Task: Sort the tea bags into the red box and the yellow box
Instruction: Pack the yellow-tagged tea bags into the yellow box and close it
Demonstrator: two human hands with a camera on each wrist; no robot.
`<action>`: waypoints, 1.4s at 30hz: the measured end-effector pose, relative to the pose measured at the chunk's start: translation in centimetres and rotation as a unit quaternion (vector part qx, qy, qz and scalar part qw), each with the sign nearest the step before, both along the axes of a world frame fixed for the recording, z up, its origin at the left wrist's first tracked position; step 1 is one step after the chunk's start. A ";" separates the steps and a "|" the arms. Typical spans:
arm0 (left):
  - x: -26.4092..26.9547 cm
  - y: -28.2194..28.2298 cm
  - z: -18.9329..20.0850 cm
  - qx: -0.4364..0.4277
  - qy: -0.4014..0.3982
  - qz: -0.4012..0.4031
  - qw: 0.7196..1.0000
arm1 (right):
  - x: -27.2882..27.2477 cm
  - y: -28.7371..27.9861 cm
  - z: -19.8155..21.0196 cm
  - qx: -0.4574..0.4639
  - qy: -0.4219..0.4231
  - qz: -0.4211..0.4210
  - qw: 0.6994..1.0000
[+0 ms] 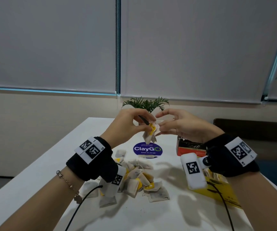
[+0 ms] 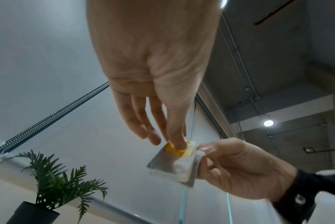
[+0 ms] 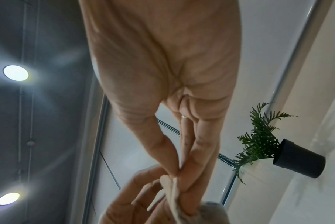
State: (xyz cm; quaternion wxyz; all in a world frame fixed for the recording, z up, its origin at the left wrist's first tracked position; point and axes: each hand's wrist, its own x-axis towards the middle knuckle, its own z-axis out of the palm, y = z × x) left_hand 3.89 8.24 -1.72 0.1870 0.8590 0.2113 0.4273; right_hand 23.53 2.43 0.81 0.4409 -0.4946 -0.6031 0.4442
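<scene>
Both hands are raised above the white table point(image 1: 159, 214) and share one cluster of tea bags point(image 1: 150, 135) with a yellow tag. My left hand point(image 1: 148, 128) pinches the yellow tag point(image 2: 175, 149) between thumb and fingers. My right hand point(image 1: 159, 128) pinches the cluster's right side point(image 2: 198, 163). A pile of loose tea bags point(image 1: 139, 180) lies on the table below my left wrist. The red box point(image 1: 191, 150) stands right of centre, partly behind my right wrist. The yellow box point(image 1: 217, 189) lies nearer, below my right wrist, mostly hidden.
A round blue ClayGo sticker point(image 1: 147, 150) sits mid-table beyond the pile. A potted green plant point(image 1: 147, 103) stands at the table's far end by the wall. Black cables point(image 1: 84, 200) trail from both wrist cameras across the front. A dark seat back point(image 1: 254, 129) lies off the right edge.
</scene>
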 end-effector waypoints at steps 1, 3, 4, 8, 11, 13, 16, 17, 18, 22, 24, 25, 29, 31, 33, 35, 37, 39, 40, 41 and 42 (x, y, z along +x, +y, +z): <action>0.0 0.0 0.0 0.012 -0.007 -0.005 1.000 | 0.0 0.0 0.0 0.001 0.001 0.001 1.000; 0.0 0.0 0.1 0.026 -0.008 -0.012 1.000 | -0.1 0.0 0.0 0.006 0.000 -0.001 1.000; 0.0 0.0 0.1 0.028 -0.002 -0.016 0.999 | -0.2 0.0 0.0 0.007 -0.003 0.000 1.000; -0.3 0.0 0.2 0.031 0.032 -0.033 0.998 | -0.6 0.0 -0.1 -0.004 -0.001 0.013 1.000; -0.6 0.1 0.4 0.033 0.046 -0.043 0.997 | -0.7 0.0 -0.2 -0.013 0.013 0.014 1.000; -0.7 0.2 0.6 0.017 0.063 -0.043 0.997 | -0.8 0.0 -0.2 -0.014 0.010 0.021 1.000; -0.9 0.3 0.6 -0.014 0.090 -0.041 0.995 | -1.1 -0.1 -0.2 -0.015 -0.004 0.030 0.999; -1.0 0.3 0.6 -0.017 0.093 -0.040 0.995 | -1.2 -0.2 -0.3 -0.015 -0.006 0.032 0.999; -1.1 0.4 0.6 -0.015 0.092 -0.037 0.995 | -1.2 -0.2 -0.3 -0.014 -0.007 0.034 0.999; -1.3 0.5 0.7 -0.005 0.080 -0.040 0.996 | -1.3 -0.2 -0.3 -0.009 -0.003 0.031 0.999; -1.4 0.6 0.8 -0.002 0.080 -0.047 0.996 | -1.3 -0.2 -0.3 0.009 -0.015 0.007 1.000; -1.5 0.6 0.8 -0.001 0.082 -0.047 0.995 | -1.3 -0.1 -0.4 0.021 -0.031 -0.011 0.999; -1.6 0.7 0.9 0.008 0.098 -0.044 0.994 | -1.3 -0.1 -0.8 0.092 -0.151 -0.096 0.980; -1.5 0.7 0.9 0.010 0.108 -0.039 0.993 | -1.5 -0.1 -1.0 0.115 -0.185 -0.120 0.969; -1.4 0.6 0.9 0.019 0.126 -0.025 0.992 | -1.8 -0.2 -1.0 0.122 -0.189 -0.112 0.968; -1.2 0.5 0.8 0.029 0.138 -0.008 0.990 | -2.2 -0.3 -0.9 0.121 -0.182 -0.085 0.972; -1.1 0.4 0.9 0.037 0.138 0.000 0.990 | -2.5 -0.5 -0.8 0.114 -0.170 -0.061 0.977; -1.1 0.3 0.9 0.045 0.137 0.001 0.990 | -2.7 -0.6 -0.8 0.109 -0.147 -0.049 0.982; -1.2 0.3 1.0 0.052 0.139 0.005 0.989 | -2.9 -0.6 -0.8 0.109 -0.129 -0.048 0.984; -1.3 0.3 1.1 0.061 0.144 0.010 0.988 | -3.1 -0.6 -0.8 0.108 -0.108 -0.050 0.987; -1.5 0.3 1.2 0.067 0.153 0.015 0.986 | -3.2 -0.6 -0.9 0.105 -0.088 -0.056 0.989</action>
